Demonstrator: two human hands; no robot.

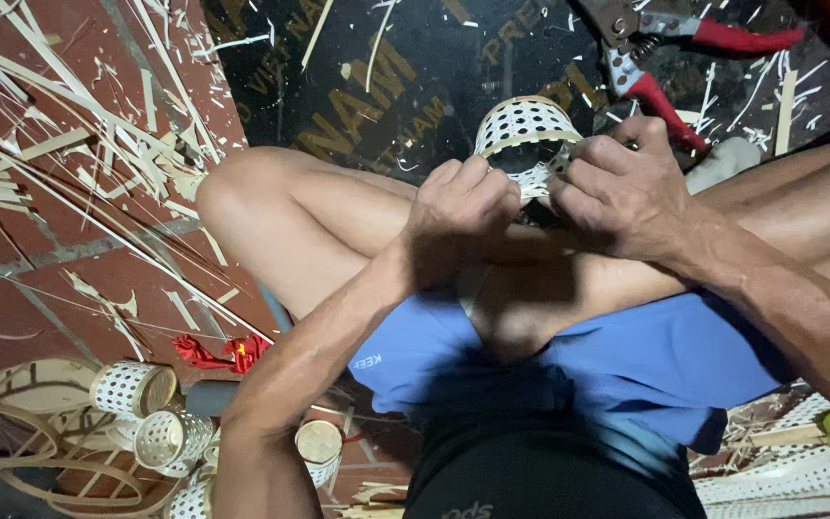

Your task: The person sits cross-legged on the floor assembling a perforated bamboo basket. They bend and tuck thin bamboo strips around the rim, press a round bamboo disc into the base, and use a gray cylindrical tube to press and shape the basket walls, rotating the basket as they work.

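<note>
Lower left: finished perforated cups (136,389) lay on the floor. Centre: left hand (463,207) and right hand (622,187) were both closed, pinching a small white perforated woven basket (523,125). Upper right: red-handled pruning shears (670,58).

- I sit on a floor of red-brown tiles (21,288) with grey grout lines.
- Pale bamboo strips and shavings (79,144) lie scattered thick across the tiles at my left.
- A black sheet with yellow lettering (338,86) covers the floor ahead of me.
- Red-handled pruning shears (665,58) rest on it, upper right.
- Light is dim and warm; hard shadows fall below me.
</note>
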